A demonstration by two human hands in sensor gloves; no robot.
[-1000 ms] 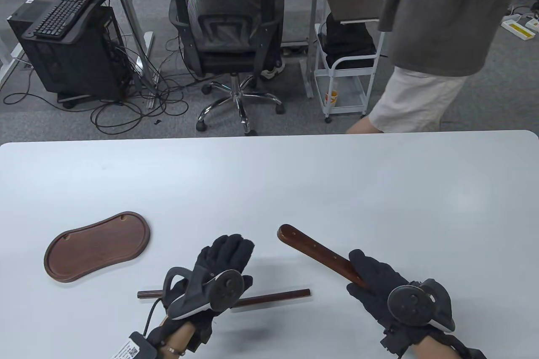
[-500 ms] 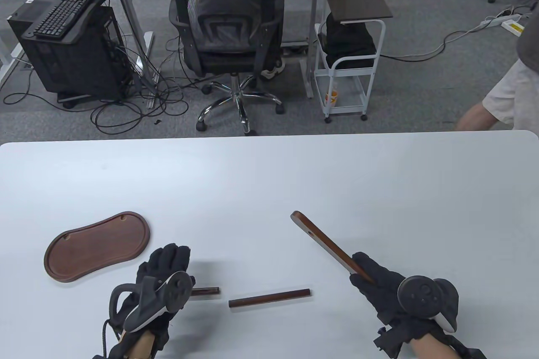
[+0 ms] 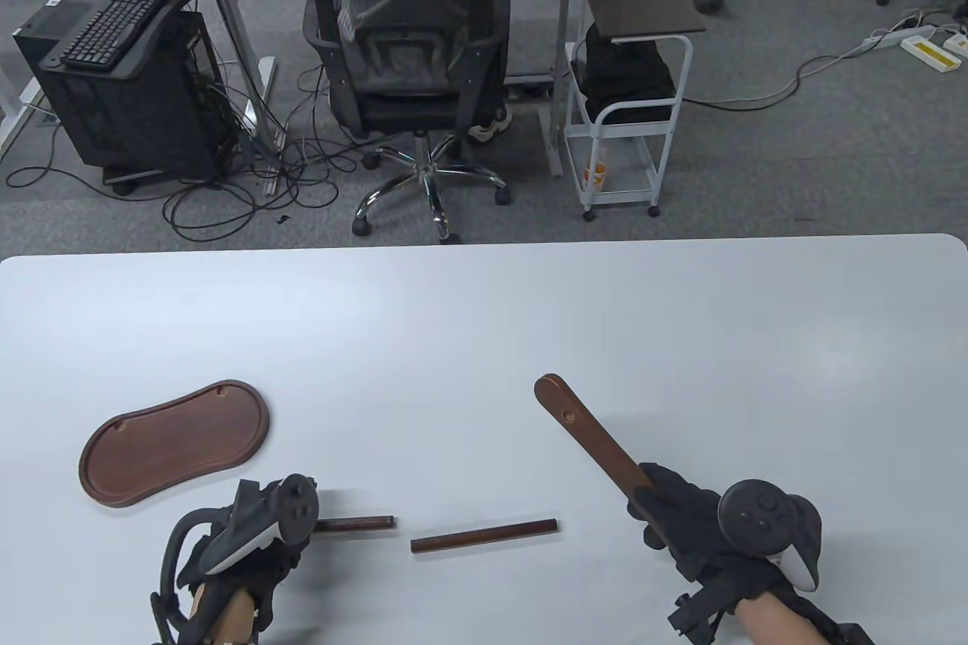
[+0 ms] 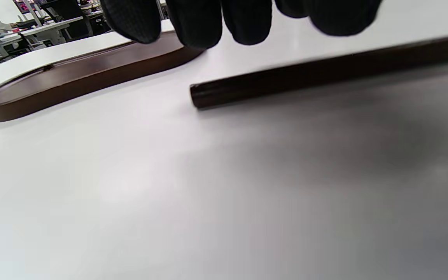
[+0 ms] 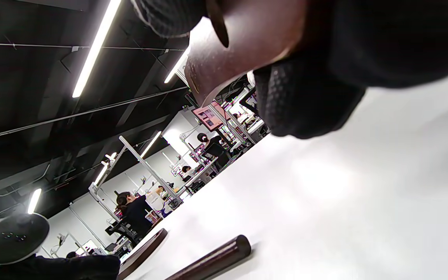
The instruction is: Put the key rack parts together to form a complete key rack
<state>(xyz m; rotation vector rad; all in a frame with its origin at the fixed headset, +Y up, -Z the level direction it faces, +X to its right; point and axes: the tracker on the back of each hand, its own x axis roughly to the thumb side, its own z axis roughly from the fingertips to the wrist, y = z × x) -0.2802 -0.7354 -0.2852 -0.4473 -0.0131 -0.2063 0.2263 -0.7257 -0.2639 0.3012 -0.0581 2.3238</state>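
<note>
Oval tray (image 3: 174, 441), two rods (image 3: 485, 535) (image 3: 355, 523) flat; slat (image 3: 590, 441) held.

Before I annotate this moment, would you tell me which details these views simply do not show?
- Left hand: in the table view its tracker covers the fingers and the near end of the short rod; no grip can be confirmed.
- Right hand: its glove hides the lower end of the flat slat.
- Long rod: the left wrist view blurs a rod and cuts it at the right edge.
- Tray: its notches are too small to read.

tray (image 3: 174, 441) left of 2 rods (image 3: 484, 535)
</note>
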